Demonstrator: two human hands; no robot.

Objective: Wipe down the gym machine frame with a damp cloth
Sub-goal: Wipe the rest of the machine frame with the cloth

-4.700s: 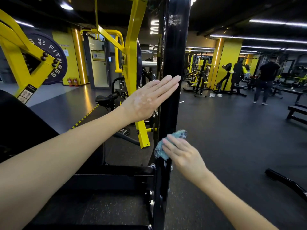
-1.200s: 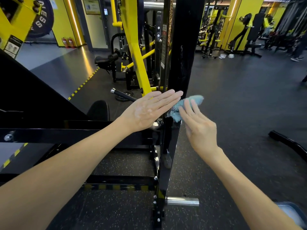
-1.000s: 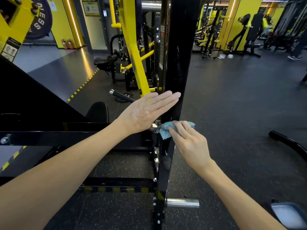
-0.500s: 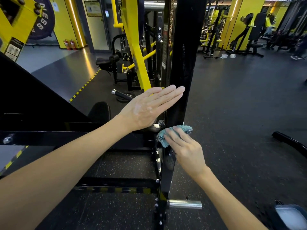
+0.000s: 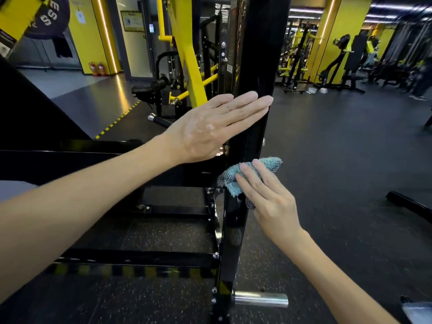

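A glossy black upright post (image 5: pixel 257 54) of the gym machine frame runs top to bottom through the middle of the view. My left hand (image 5: pixel 215 127) lies flat against the post's left face, fingers straight and together. Just below it my right hand (image 5: pixel 266 195) presses a crumpled blue cloth (image 5: pixel 233 176) with a mesh edge against the post, fingers straight over the cloth. Black crossbars (image 5: pixel 140 258) of the frame run left from the post near the floor.
A chrome peg (image 5: pixel 260 299) sticks out right at the post's foot. A yellow lever arm (image 5: pixel 187 54) stands behind the post. Dark rubber floor (image 5: pixel 339 148) spreads right, with a black bar (image 5: pixel 409 204) lying on it. Other machines stand at the back.
My right hand wiped the cloth down the post about a second ago and has stayed near the crossbar joint since, shifting only slightly. My left hand stays flat on the post.
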